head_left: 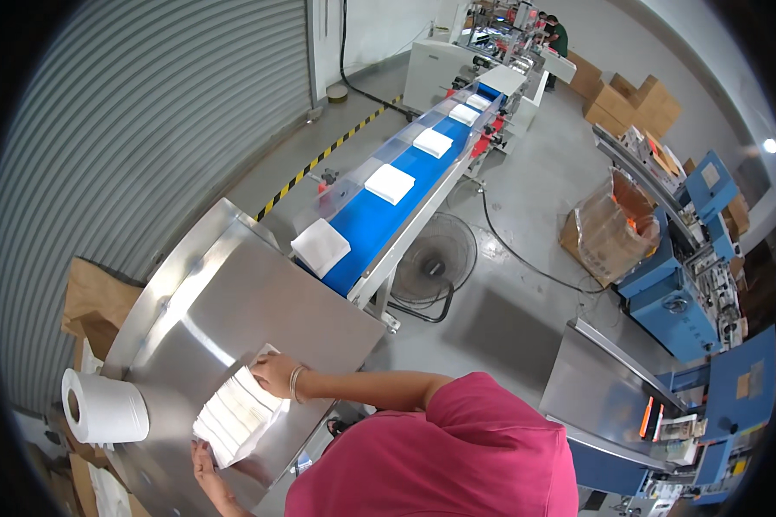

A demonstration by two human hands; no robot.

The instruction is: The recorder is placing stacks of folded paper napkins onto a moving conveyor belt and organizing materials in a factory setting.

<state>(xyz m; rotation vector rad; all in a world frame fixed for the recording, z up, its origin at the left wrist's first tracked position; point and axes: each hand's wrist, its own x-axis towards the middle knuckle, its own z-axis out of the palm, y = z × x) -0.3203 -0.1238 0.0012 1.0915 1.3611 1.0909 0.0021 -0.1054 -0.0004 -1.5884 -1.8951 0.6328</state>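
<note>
A row of white folded paper napkins (233, 414) lies on the steel table, standing on edge and packed side by side in several bundles. Around the far end of the row, the fingers of my right hand (274, 375) are curled, with the palm over the last bundle. My left hand (205, 470) presses its fingers against the near-left end, so the row is held between both hands. Part of the left palm is hard to make out. On the blue conveyor belt (379, 228), several white napkin stacks sit spaced apart; the nearest stack (322, 247) is tilted at the belt's end.
The steel table (319, 319) has a raised rim along its left side. A large white paper roll (103, 407) stands at its left edge, near an open cardboard box (99, 302). Right of the conveyor are a floor fan (435, 258) and a black cable. Blue machinery (677, 310) stands far right.
</note>
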